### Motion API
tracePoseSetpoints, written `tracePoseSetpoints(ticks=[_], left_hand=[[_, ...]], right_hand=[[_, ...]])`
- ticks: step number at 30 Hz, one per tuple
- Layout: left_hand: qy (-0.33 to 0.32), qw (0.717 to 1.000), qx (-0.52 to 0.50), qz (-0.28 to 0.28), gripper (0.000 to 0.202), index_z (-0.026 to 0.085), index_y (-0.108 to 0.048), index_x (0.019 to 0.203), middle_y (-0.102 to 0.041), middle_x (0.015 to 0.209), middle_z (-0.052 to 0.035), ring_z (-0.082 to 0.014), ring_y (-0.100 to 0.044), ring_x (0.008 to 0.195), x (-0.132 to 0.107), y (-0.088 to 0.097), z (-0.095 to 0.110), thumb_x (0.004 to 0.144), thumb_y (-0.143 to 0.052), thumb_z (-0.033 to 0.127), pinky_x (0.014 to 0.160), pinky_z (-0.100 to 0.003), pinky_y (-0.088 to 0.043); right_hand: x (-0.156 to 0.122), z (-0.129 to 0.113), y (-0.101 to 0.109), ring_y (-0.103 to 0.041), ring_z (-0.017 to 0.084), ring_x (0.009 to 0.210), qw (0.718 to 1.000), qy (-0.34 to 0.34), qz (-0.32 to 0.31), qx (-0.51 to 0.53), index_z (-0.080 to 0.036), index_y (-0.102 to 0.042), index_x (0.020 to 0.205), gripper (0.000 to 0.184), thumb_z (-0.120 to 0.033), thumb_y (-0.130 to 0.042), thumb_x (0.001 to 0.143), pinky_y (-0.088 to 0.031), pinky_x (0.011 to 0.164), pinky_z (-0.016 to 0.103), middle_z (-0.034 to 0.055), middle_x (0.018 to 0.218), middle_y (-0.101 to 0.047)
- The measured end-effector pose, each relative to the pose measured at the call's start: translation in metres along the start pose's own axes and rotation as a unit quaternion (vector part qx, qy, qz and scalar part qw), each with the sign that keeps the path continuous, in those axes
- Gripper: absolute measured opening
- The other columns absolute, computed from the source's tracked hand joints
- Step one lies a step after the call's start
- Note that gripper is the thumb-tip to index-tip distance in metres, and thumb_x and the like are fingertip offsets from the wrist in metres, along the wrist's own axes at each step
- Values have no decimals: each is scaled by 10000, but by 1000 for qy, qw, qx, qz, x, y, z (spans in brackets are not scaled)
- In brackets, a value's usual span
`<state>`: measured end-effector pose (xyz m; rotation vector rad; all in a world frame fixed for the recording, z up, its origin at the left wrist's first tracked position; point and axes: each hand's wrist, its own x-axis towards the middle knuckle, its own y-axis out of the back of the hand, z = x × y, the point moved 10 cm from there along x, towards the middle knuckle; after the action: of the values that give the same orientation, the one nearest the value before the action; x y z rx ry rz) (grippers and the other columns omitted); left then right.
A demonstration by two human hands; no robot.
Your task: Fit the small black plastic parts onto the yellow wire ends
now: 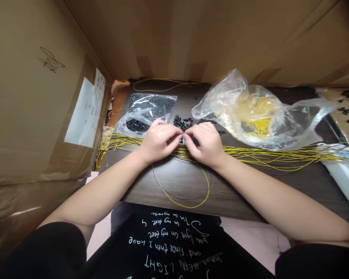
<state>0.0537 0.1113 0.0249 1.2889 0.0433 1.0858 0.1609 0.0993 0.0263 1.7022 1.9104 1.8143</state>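
My left hand (158,141) and my right hand (205,145) meet at the fingertips above the dark wood table (174,182), pinching thin yellow cord (189,153) and something small and dark that my fingers mostly hide. A bundle of these cords runs out on both sides beneath my wrists, and one long loop hangs toward the table's near edge. Just beyond my fingertips lies a small heap of black plastic pieces (182,123). A clear bag of similar black pieces (147,112) lies beyond my left hand. A crumpled plastic bag with yellow cord inside (250,116) lies beyond my right hand.
Cardboard walls (31,97) stand along the left and far sides, with a white label (85,112) on the left one. More yellow cord (165,84) lies at the far edge. A white box (343,172) sits at the right edge. My black lettered shirt (174,248) shows below.
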Motion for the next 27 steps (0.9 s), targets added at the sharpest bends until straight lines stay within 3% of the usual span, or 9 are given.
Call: tracePoseSetpoints(ticks=[8,12,16,27], left_hand=[[30,998,-5,58,151,197,-663,884,-738,804,-4,-150,-664,729,1,14,-7,965,-554,261,853,-352,-464],[51,995,-19,81,124,197,-657,869,-717,771,7,-145,-643,710,1,18,-13,949,-572,241,833,-335,-469],[46,997,-17,66,105,200,-648,864,-710,766,8,-149,-638,707,1,14,-13,933,-575,233,829,-339,-467],[-4,999,20,31,122,197,-646,890,-756,855,-8,-155,-669,768,0,7,2,958,-550,228,865,-360,-444]], right_hand=[[1,1,20,-588,197,731,997,-26,72,-14,-213,-620,840,158,-269,-539,963,-417,766,376,39,767,-674],[1,-11,9,-573,183,679,997,22,26,-62,-200,-627,802,193,-275,-555,965,-392,756,373,31,729,-686],[0,-11,-1,-612,175,680,995,25,2,-92,-183,-661,875,162,-246,-548,973,-378,791,375,32,787,-737],[0,-9,0,-637,166,694,995,13,7,-97,-167,-685,925,161,-225,-544,978,-370,833,372,37,828,-760]])
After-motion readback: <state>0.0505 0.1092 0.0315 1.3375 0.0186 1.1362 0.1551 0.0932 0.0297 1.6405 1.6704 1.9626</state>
